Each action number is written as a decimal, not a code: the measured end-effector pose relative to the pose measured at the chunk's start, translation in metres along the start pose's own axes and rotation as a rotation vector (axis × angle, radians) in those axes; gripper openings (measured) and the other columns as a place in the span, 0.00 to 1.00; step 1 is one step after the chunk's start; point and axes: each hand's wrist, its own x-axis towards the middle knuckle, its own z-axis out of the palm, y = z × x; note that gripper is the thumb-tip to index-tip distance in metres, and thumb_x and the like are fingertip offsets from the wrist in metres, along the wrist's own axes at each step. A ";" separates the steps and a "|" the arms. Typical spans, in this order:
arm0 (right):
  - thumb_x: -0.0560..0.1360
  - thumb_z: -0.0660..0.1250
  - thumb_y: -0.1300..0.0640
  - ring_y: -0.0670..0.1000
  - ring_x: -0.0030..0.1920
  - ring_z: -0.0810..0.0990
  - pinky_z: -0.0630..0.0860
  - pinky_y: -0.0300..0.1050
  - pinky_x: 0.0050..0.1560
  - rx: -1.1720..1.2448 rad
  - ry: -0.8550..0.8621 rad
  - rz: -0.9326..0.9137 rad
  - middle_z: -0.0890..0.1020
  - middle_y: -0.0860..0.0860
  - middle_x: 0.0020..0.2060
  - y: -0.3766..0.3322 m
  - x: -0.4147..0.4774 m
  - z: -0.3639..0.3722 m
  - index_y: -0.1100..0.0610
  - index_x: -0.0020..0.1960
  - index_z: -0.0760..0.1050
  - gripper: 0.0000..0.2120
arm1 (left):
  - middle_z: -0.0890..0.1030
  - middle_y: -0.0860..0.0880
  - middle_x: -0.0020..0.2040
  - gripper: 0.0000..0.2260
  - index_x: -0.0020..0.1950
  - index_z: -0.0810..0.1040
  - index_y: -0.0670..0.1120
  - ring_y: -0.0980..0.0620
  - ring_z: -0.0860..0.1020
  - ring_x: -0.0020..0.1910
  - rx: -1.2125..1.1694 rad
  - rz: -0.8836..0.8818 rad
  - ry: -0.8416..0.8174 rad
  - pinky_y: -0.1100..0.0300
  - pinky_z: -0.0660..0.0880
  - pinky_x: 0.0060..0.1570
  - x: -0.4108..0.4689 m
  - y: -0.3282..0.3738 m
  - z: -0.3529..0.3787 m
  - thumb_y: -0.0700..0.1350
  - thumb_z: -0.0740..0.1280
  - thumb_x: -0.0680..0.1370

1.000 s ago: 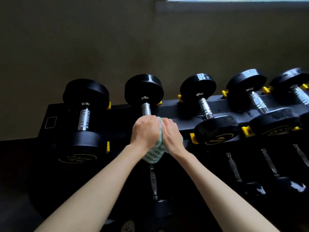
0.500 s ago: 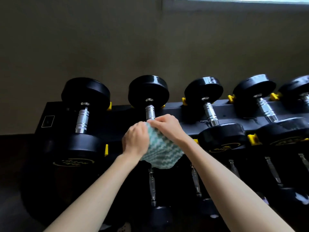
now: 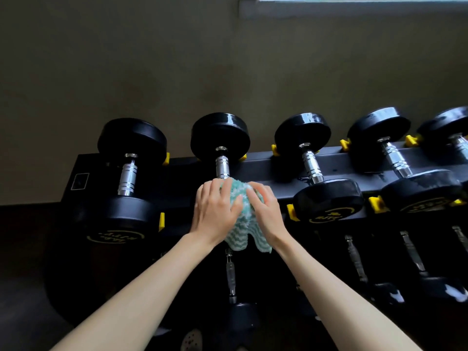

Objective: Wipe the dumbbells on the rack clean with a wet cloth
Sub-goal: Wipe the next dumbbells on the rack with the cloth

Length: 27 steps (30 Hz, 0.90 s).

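- Finds the cloth [image 3: 240, 221] bunched over the near head of the second dumbbell [image 3: 220, 138] from the left, on the top tier of the rack [image 3: 268, 165], loose ends hanging toward 6 o'clock.
- Holds it two-handed: left grip [image 3: 215, 214] curled over the top with thumb pressed in, right grip [image 3: 264, 211] clenched on the folds at 3 o'clock.
- Risks smearing rather than cleaning while wadded this thick; leaves the chrome handle [image 3: 222, 168] at 12 o'clock bare.
- Could rock the weight in its cradle if shoved sideways, pinching fingers against the neighbouring dumbbell [image 3: 329, 198] at 3 o'clock.
- May snag or drip the dangling ends onto the lower-tier handle [image 3: 231, 272] at 6 o'clock.
- May slide off slick rubber, judging by the sheen on heads toward 3 o'clock.
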 end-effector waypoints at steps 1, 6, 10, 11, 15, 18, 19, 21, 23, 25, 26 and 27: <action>0.78 0.62 0.58 0.45 0.53 0.74 0.68 0.33 0.51 -0.050 0.018 -0.023 0.73 0.46 0.48 -0.003 0.001 0.000 0.51 0.48 0.76 0.05 | 0.79 0.43 0.41 0.18 0.51 0.80 0.39 0.43 0.78 0.38 -0.018 -0.006 0.012 0.53 0.76 0.44 0.001 0.000 -0.001 0.48 0.56 0.74; 0.75 0.66 0.61 0.49 0.42 0.75 0.73 0.41 0.44 -0.011 -0.003 -0.039 0.76 0.50 0.40 -0.023 0.010 -0.005 0.52 0.38 0.76 0.09 | 0.75 0.45 0.35 0.07 0.39 0.76 0.41 0.44 0.74 0.33 -0.107 0.014 0.049 0.58 0.66 0.34 0.016 -0.003 0.000 0.37 0.59 0.73; 0.75 0.68 0.62 0.53 0.41 0.75 0.72 0.47 0.45 0.075 -0.134 0.108 0.79 0.55 0.38 -0.034 0.035 -0.017 0.59 0.42 0.79 0.04 | 0.73 0.44 0.35 0.08 0.37 0.73 0.41 0.50 0.66 0.38 -0.186 0.106 0.055 0.58 0.61 0.36 0.045 -0.017 0.000 0.38 0.58 0.75; 0.75 0.67 0.62 0.53 0.41 0.74 0.70 0.48 0.44 0.050 -0.128 0.111 0.78 0.57 0.38 -0.037 0.046 -0.014 0.61 0.42 0.79 0.04 | 0.74 0.43 0.35 0.10 0.37 0.73 0.41 0.51 0.64 0.38 -0.166 0.096 0.091 0.56 0.61 0.37 0.059 -0.022 0.000 0.42 0.57 0.76; 0.73 0.68 0.62 0.53 0.48 0.74 0.68 0.43 0.48 -0.227 0.204 0.036 0.76 0.54 0.45 -0.045 0.105 0.014 0.59 0.49 0.73 0.07 | 0.76 0.38 0.47 0.11 0.49 0.75 0.38 0.39 0.74 0.46 -0.075 -0.232 0.064 0.51 0.67 0.48 0.105 -0.040 0.002 0.45 0.68 0.72; 0.73 0.69 0.50 0.57 0.57 0.72 0.67 0.47 0.52 -0.509 0.248 0.306 0.73 0.57 0.54 -0.041 0.132 0.030 0.61 0.56 0.67 0.20 | 0.68 0.37 0.64 0.20 0.63 0.66 0.36 0.37 0.68 0.63 -0.110 -0.569 -0.213 0.47 0.64 0.60 0.115 -0.048 0.005 0.49 0.63 0.78; 0.75 0.67 0.47 0.55 0.53 0.74 0.69 0.46 0.49 -0.508 0.089 0.406 0.74 0.57 0.51 -0.037 0.136 0.036 0.62 0.54 0.69 0.19 | 0.66 0.36 0.67 0.23 0.66 0.63 0.35 0.38 0.66 0.66 -0.226 -0.668 -0.343 0.48 0.63 0.63 0.117 -0.051 0.014 0.51 0.59 0.80; 0.79 0.60 0.47 0.50 0.48 0.76 0.71 0.43 0.45 -0.306 -0.210 0.517 0.76 0.55 0.46 -0.031 0.134 0.046 0.63 0.55 0.72 0.18 | 0.67 0.35 0.69 0.25 0.70 0.63 0.35 0.39 0.67 0.68 -0.528 -0.797 -0.584 0.53 0.64 0.65 0.122 -0.051 0.028 0.53 0.53 0.81; 0.82 0.55 0.53 0.50 0.52 0.76 0.73 0.40 0.46 -0.127 -0.285 0.546 0.77 0.57 0.54 -0.025 0.132 0.052 0.63 0.64 0.67 0.17 | 0.70 0.37 0.68 0.25 0.70 0.66 0.37 0.40 0.71 0.65 -0.682 -0.819 -0.669 0.55 0.67 0.64 0.124 -0.046 0.038 0.55 0.52 0.81; 0.82 0.53 0.54 0.50 0.54 0.76 0.75 0.35 0.43 -0.117 -0.299 0.557 0.75 0.54 0.56 -0.023 0.132 0.051 0.64 0.69 0.63 0.19 | 0.71 0.36 0.67 0.23 0.69 0.67 0.37 0.40 0.71 0.65 -0.637 -0.802 -0.676 0.56 0.67 0.61 0.124 -0.045 0.037 0.53 0.52 0.82; 0.83 0.52 0.54 0.49 0.51 0.77 0.76 0.35 0.41 -0.123 -0.312 0.574 0.76 0.53 0.52 -0.024 0.131 0.050 0.64 0.68 0.64 0.18 | 0.71 0.36 0.66 0.22 0.68 0.69 0.37 0.39 0.71 0.64 -0.607 -0.792 -0.676 0.55 0.68 0.59 0.121 -0.047 0.036 0.51 0.52 0.82; 0.83 0.52 0.55 0.47 0.44 0.78 0.75 0.35 0.36 -0.126 -0.324 0.598 0.77 0.52 0.46 -0.024 0.129 0.047 0.64 0.64 0.68 0.16 | 0.73 0.35 0.64 0.21 0.65 0.71 0.36 0.38 0.72 0.63 -0.592 -0.780 -0.686 0.55 0.69 0.57 0.118 -0.050 0.036 0.50 0.53 0.82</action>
